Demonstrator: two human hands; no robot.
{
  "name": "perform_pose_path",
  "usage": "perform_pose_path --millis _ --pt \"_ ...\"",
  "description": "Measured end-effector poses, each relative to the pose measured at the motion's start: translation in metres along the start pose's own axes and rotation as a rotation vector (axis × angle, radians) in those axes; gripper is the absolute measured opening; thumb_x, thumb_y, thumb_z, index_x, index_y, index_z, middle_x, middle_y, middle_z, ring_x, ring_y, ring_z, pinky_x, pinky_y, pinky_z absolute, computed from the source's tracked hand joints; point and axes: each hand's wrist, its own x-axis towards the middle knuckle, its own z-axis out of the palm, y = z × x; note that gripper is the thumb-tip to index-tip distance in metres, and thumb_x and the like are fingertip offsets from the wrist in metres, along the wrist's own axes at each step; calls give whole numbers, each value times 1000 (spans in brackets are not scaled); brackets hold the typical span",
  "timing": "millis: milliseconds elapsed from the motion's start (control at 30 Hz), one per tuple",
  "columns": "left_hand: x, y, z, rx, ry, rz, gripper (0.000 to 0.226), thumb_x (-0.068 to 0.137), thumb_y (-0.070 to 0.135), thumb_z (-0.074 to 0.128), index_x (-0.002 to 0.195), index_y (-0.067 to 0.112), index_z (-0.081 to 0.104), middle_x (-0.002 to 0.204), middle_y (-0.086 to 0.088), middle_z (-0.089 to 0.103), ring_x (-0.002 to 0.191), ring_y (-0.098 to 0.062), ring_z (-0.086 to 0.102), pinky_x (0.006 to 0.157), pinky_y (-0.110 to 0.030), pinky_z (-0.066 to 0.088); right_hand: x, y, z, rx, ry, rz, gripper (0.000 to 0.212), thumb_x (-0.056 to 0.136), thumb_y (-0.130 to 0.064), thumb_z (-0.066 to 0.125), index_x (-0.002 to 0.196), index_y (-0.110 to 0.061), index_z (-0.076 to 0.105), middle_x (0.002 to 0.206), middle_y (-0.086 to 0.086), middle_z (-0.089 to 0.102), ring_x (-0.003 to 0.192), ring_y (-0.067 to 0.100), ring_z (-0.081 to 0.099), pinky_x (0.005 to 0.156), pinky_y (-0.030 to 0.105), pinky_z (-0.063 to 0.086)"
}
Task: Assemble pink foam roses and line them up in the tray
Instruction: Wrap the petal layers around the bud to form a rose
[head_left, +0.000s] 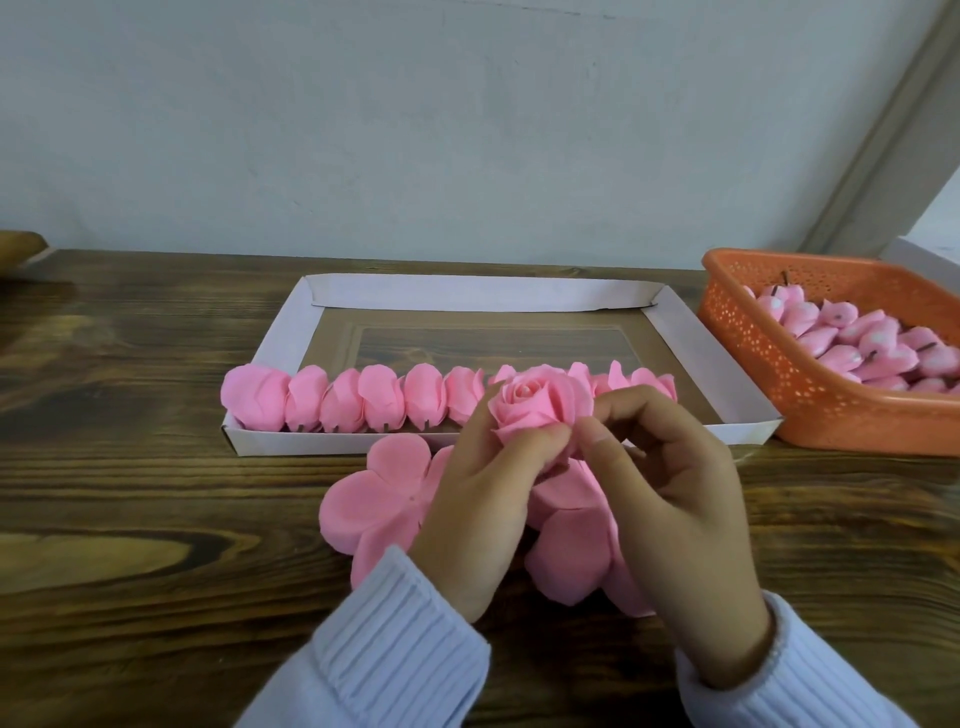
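Left hand (483, 499) and right hand (670, 499) pinch one pink rose (535, 402), seemingly by its base.

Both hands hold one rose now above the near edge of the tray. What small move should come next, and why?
Probably finish pressing the outer petals closed, then set the rose into the row of roses in the tray. The left hand and right hand pinch its base, its bloom looks formed, and flat petal pieces on the table wait for later roses.
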Motion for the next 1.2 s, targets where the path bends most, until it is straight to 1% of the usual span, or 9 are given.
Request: perform_pose_path --millis 67,133,200,333,467,667,800,967,1200 --pt "0 -2 0 -4 -10 -13 42 77 20 55 115 4 60 113 -30 63 110 -45 60 93 -62 47 -1 0 0 13 -5 11 2 80 -6 63 79 -7 62 73 8 63 65 31 58 62 47 51" --pt "1 -3 0 -15 -43 -3 27 76 19 56 101 18 66 97 -15 69 93 -30 66 70 -37 56 -1 0 1 -1 -4 17 6 76 -4 65 79 -9 62 73 7 62 64 31 57 60 49 50" --pt "1 -3 0 -19 -67 15 21 76 17 55 93 22 67 87 -8 65 83 -21 63 63 -24 51 -1 0 1 -29 0 14 8 75 -5 64 79 -11 62 71 5 61 62 28 57 59 47 50" --pt "-1 -4 1 -12 -96 62 31 78 13 53 108 12 63 100 -22 63 94 -25 60 84 -37 50 -1 2 1 -49 53 0 16 76 -6 60 84 -20 60 73 -4 63 62 11 57 58 26 49" --pt "0 -5 -2 15 -144 59 41 71 5 52 110 14 62 91 -11 63 82 -20 56 67 -29 45 -2 3 1 -85 84 -88 33 81 -4 59 101 -29 53 73 -7 58 61 8 56 57 16 44" --pt "-1 -5 0 158 -156 157 44 67 -8 50 108 6 57 79 2 66 77 -10 63 68 -23 51 -1 3 -1 -259 62 -224 26 86 2 55 88 -25 56 76 -14 58 69 5 57 63 14 43" --pt "-2 -3 1 194 -117 200 37 67 -7 53 103 3 56 79 3 64 79 -11 63 75 -27 52 -1 4 -3 -280 23 -217 24 83 7 56 80 -16 63 75 -4 61 70 10 57 63 18 43" --pt "-1 -2 2 160 -97 154 33 67 -7 49 94 9 57 70 9 60 69 -7 57 63 -20 46 0 6 -3 -279 -9 -187 26 78 11 52 75 -9 68 75 -2 56 70 8 53 63 13 38" --pt "-1 0 3 -33 -102 62 49 63 24 63 104 -1 56 91 -17 54 89 -30 50 82 -48 39 1 5 -2 -214 -2 -184 32 82 9 49 77 -18 65 74 -6 56 72 10 56 65 17 41"
